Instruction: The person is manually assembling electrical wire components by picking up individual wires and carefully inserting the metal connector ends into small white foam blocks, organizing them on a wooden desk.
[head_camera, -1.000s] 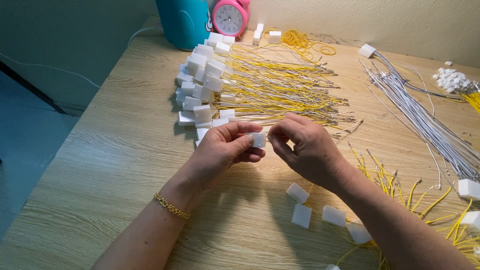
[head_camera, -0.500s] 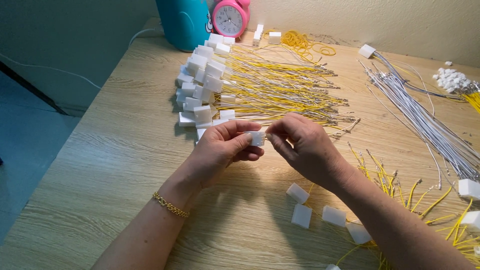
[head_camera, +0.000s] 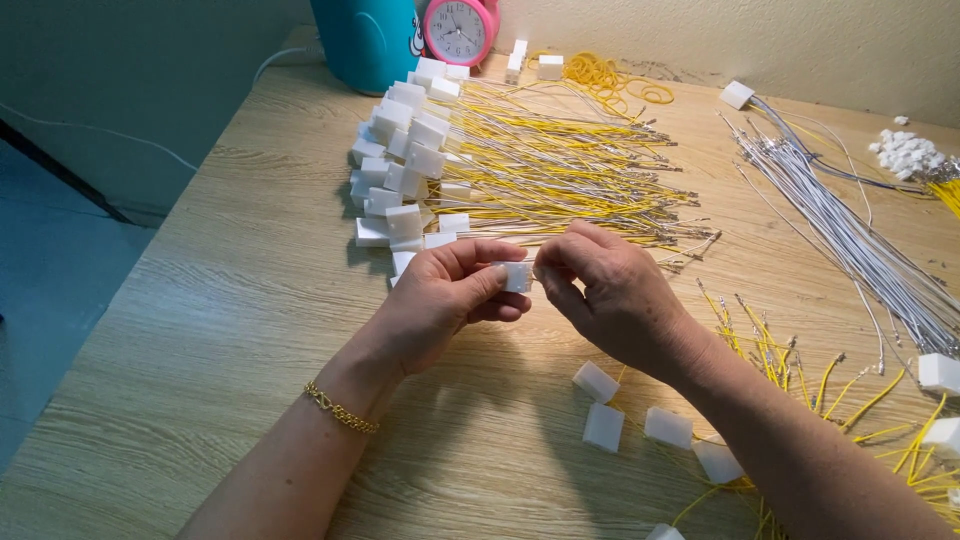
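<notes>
White plastic, a small connector block (head_camera: 516, 276), is sitting between the two hands, above the middle of the wooden table (head_camera: 200, 330). The left hand (head_camera: 440, 300) is pinching this block between thumb and fingers, so the grip is narrow and closed on it. The right hand (head_camera: 610, 295) is touching the block's right side with its fingertips (head_camera: 545, 272) pressed together; whether it is holding a thin wire there I cannot tell, because the fingers are hiding it. On the left wrist a gold bracelet (head_camera: 340, 410) is showing.

Compared with the picture half a second ago, almost nothing is changing: both hands are staying at the same place, with the block still between them, and the things on the table are lying as before.

Just behind the hands, a big bundle of yellow wires (head_camera: 560, 170) with white blocks (head_camera: 405, 165) on its left end is lying across the table. To the right, a bundle of white wires (head_camera: 850, 235) is running diagonally. Near the right forearm, some loose white blocks (head_camera: 600, 400) and loose yellow wires (head_camera: 800, 370) are lying. At the far edge, a pink clock (head_camera: 460, 28) is standing beside a teal container (head_camera: 365, 40).
</notes>
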